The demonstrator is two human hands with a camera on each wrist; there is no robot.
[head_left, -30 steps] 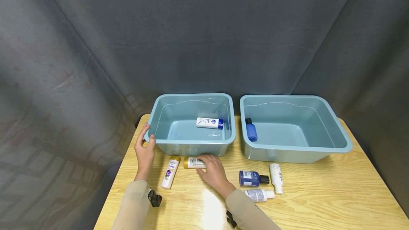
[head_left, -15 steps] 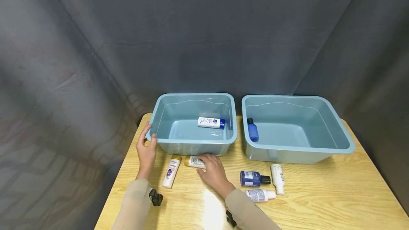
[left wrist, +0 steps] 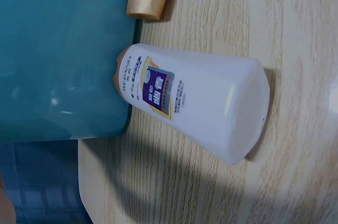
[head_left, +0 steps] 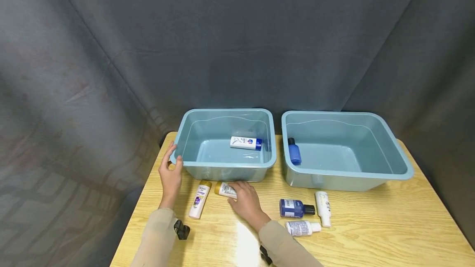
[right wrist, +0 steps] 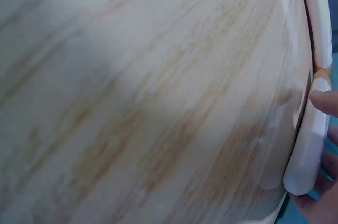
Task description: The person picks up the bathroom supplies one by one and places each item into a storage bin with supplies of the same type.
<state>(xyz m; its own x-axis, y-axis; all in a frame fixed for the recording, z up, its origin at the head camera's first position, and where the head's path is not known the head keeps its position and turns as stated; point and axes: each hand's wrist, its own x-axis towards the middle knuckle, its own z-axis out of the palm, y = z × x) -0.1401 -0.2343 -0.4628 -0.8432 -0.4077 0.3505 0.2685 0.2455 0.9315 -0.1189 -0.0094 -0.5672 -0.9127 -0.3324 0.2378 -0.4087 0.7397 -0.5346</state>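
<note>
In the head view my left hand [head_left: 171, 178] is at the front left corner of the left blue bin [head_left: 222, 164], thumb and fingers spread about its rim. Its view takes in a white shampoo bottle [left wrist: 190, 97] lying beside the bin. My right hand [head_left: 245, 203] holds a second white bottle with a gold cap [head_left: 225, 190], lying in front of the same bin. The right wrist view has the thumb [right wrist: 325, 101] on one side of this bottle and curled fingers on the other; in the head view the palm hides its lower part.
A white bottle with a blue cap [head_left: 245, 143] lies in the left bin. The right blue bin [head_left: 349, 174] contains a blue bottle [head_left: 295, 154]. On the table [head_left: 386, 226] lie a dark blue bottle [head_left: 292, 208], a patterned bottle [head_left: 298, 228] and a white bottle [head_left: 323, 208].
The right hand has shifted slightly on the gold-capped bottle, which has turned a little. My left hand stays at the bin corner, and the whole view has drifted slightly.
</note>
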